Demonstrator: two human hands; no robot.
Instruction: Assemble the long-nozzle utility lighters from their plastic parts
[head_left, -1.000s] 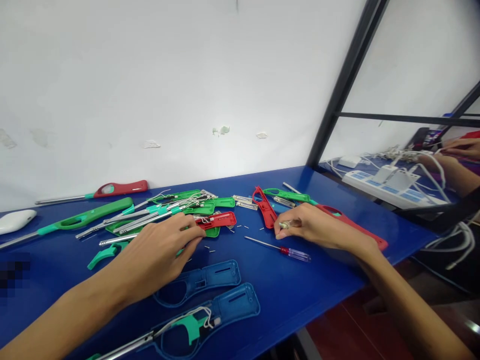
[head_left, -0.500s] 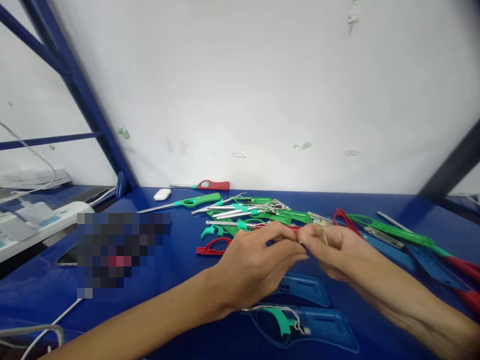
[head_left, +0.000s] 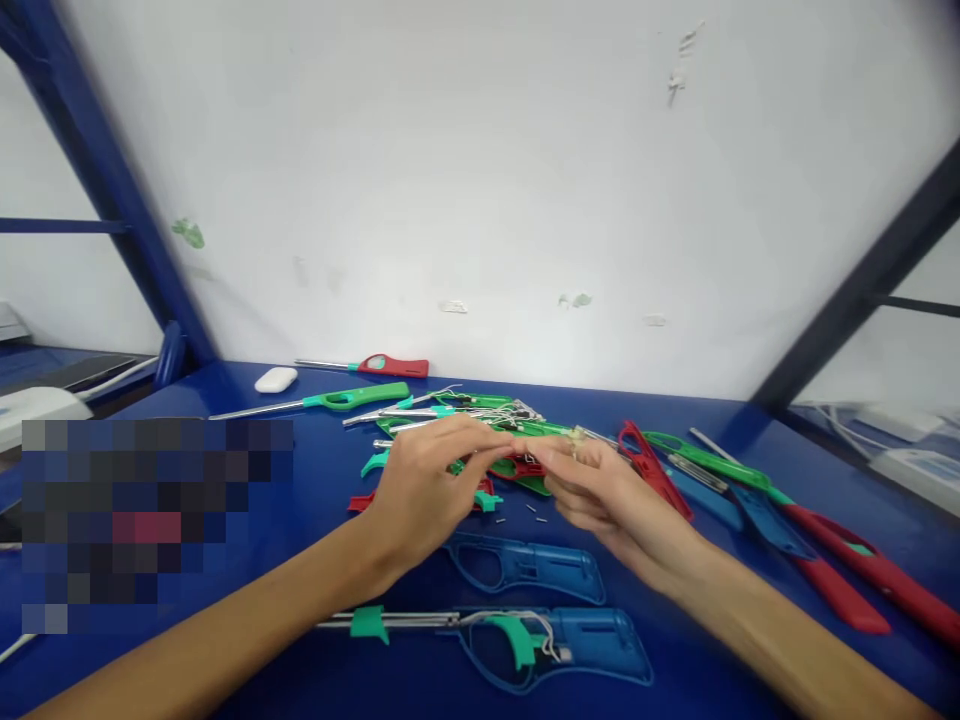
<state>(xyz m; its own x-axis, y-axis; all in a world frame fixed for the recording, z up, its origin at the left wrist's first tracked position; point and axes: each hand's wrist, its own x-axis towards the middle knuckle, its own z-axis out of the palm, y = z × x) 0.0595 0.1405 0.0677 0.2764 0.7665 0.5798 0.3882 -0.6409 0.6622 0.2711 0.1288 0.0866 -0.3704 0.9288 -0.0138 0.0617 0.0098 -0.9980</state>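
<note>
My left hand (head_left: pixel 431 485) and my right hand (head_left: pixel 592 480) meet at the fingertips above the middle of the blue table. The left fingers are pinched, and whatever they hold is too small to make out. A small pale yellowish part (head_left: pixel 576 440) shows at the right hand's curled fingers. Behind the hands lies a pile of metal rods, wires and green shells (head_left: pixel 480 410). Nearer me is an empty blue shell half (head_left: pixel 525 568). In front of it, another blue shell half (head_left: pixel 600 645) holds a teal trigger (head_left: pixel 517 640), white wires and metal rods.
A red lighter (head_left: pixel 394 366), a green lighter (head_left: pixel 360 397) and a white case (head_left: pixel 276 380) lie at the back left. Red, green and blue shells, with a red lighter (head_left: pixel 877 565), lie right. A blurred patch covers the left.
The view has shifted, showing more of the right side. My hands have drawn slightly apart at the knuckles, with fingertips still meeting. Small pins and a teal piece now show below them.
</note>
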